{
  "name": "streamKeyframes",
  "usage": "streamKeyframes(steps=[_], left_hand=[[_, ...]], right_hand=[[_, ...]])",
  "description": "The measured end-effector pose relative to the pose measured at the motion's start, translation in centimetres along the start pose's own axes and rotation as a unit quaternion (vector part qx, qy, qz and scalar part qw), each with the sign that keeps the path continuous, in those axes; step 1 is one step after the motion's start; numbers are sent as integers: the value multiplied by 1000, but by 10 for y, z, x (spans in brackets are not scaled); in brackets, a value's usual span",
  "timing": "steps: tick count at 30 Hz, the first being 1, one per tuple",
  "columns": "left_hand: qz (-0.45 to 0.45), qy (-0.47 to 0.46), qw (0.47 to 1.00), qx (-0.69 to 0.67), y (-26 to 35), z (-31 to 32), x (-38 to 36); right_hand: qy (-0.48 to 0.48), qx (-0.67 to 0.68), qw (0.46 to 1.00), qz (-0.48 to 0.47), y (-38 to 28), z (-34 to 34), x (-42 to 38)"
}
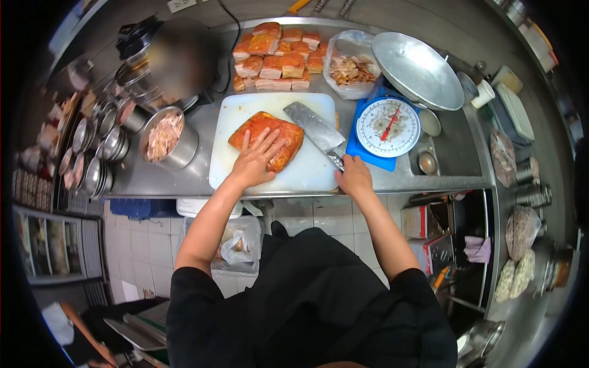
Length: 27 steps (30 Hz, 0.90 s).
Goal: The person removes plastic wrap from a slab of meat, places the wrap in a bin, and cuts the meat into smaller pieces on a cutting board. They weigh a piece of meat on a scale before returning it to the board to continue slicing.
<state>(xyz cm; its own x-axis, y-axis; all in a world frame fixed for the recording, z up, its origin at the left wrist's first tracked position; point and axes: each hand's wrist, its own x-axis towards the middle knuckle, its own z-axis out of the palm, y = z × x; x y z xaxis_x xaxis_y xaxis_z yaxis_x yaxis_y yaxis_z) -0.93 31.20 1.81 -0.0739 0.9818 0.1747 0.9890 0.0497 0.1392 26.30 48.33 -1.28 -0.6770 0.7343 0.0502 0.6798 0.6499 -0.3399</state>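
Note:
A slab of roast pork belly (285,150) with orange-brown skin lies on the white cutting board (224,172). My left hand (256,156) rests flat on top of it, fingers spread. To its right, my right hand (356,175) is closed around the handle of a cleaver (313,124). The cleaver's broad blade lies over the board, pointing up and left, close beside the meat. Beyond the board, several cut blocks of pork belly (276,66) are piled on the steel counter.
A blue dial scale (388,127) with a metal pan (417,69) stands right of the board. Behind it sits a plastic bag (350,67) of meat scraps. On the left are a steel pot (169,138) of shredded meat and stacked metal bowls (98,175).

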Motion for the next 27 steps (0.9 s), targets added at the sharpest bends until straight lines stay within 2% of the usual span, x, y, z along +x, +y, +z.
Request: streamKeyframes(steps=[1,3,4,7,11,12,13,14,16,17,19,20,22,23,25,26,27], left_hand=[[12,-2,1000,-5,-4,3,3],[-50,18,998,-15,-2,6,13],[-39,17,999,-20,-1,7,22],[-136,12,991,-18,4,5,45],[-158,31,985,-58,-43,7,105],[-136,57,980,-131,-62,14,121],[-113,82,969,-203,-71,15,131],[-117,82,969,-203,-77,19,137],[-133,-114,978,-109,-79,14,144],[-139,-117,978,-106,-77,14,142],[-212,-89,970,-79,-66,12,128],[-220,-93,968,-75,-62,13,116],[-317,-64,943,-76,-51,15,90],[-324,-69,941,-72,-46,15,80],[-387,-33,914,-117,-38,15,61],[-369,48,922,-108,-38,27,54],[-377,48,919,-105,-37,23,55]], right_hand=[[2,-3,1000,13,-3,5,7],[-56,6,997,44,-13,9,23],[-65,-5,996,61,-16,6,25],[-98,27,987,126,-25,-21,11],[-58,119,987,90,-15,-50,-35],[-105,259,949,147,-14,-56,-41],[-151,392,885,200,-14,-60,-45],[-154,391,885,199,-14,-61,-46],[-209,499,799,260,-14,-59,-43],[-215,502,797,258,-11,-59,-39],[-251,405,856,200,-4,-58,-29],[-257,340,887,179,3,-55,-24],[-264,296,902,170,0,-67,-14],[-263,248,918,162,-1,-71,-11],[-278,257,913,155,6,-69,-7],[-283,263,907,171,8,-68,-5],[-288,267,900,189,8,-69,-3]])
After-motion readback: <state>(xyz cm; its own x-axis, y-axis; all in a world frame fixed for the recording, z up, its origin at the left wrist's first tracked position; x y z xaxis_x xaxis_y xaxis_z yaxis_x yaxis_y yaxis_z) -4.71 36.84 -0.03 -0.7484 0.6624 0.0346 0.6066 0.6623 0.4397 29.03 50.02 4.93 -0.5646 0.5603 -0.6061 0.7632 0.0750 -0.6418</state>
